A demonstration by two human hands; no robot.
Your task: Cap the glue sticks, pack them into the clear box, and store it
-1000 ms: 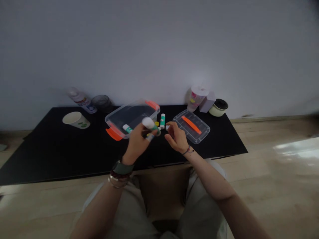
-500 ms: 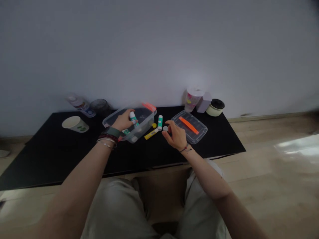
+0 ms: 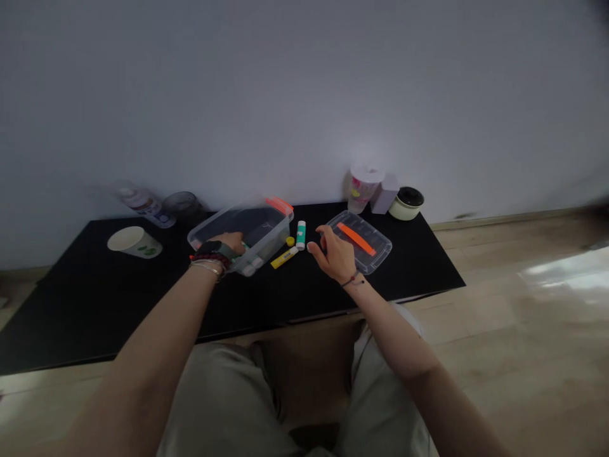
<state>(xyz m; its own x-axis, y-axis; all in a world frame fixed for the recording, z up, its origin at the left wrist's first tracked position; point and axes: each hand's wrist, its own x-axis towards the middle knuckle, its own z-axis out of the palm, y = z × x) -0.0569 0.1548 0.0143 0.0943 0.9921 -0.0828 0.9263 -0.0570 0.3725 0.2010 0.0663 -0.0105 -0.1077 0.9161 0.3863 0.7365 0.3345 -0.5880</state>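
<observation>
My left hand point(image 3: 232, 241) reaches down into a clear plastic box point(image 3: 272, 244) with orange clips. Its fingers are curled and partly hidden; a green sliver of a glue stick point(image 3: 245, 246) shows beside them. Another glue stick with a white end lies low in the box, seen through its wall. My right hand point(image 3: 337, 257) hovers over the table, thumb and fingers apart, with nothing clearly held. Just left of it lie a green-and-white glue stick point(image 3: 301, 235), a yellow tube point(image 3: 284, 258) with a white end, and a small yellow cap point(image 3: 290, 242).
The clear lid point(image 3: 380, 240) with an orange handle lies right of my right hand. Behind it stand a plastic cup point(image 3: 362, 189), a pale box point(image 3: 385, 193) and a cream pot point(image 3: 406, 204). On the left are a paper cup point(image 3: 137, 243), a bottle point(image 3: 148, 207) and a dark cup point(image 3: 183, 208).
My left hand has gone lower into the box with the glue stick, which is now mostly hidden. The white cap by my right thumb no longer shows clearly. The view has shifted slightly.
</observation>
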